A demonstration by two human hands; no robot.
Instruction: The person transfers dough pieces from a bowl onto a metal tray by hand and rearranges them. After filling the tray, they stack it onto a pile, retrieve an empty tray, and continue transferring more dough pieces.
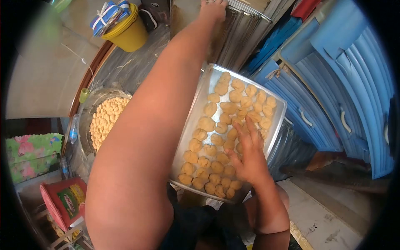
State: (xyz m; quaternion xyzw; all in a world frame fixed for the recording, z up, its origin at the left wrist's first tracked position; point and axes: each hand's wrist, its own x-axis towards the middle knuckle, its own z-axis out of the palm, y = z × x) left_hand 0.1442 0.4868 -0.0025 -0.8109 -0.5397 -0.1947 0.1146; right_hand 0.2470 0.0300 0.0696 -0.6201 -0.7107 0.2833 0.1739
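A rectangular metal tray (191,139) in the middle of the head view holds rows of rounded, tan dough pieces (210,150). My right hand (252,156) is low over the tray's right half, fingers apart, fingertips right at several pieces. It covers some of them. My left arm stretches forward past the tray's left side. At the top edge of the view, my left hand (213,11) is at the top of several metal trays (239,35) stacked on edge. Its fingers are mostly cut off there, so I cannot tell its grip.
Left of my arm, a large round basin (85,125) holds many small dough pieces. A yellow bucket (129,31) with blue-and-white packets stands at the back left. At lower left is a red tub (62,202). Blue panels with white handles (306,118) line the right side.
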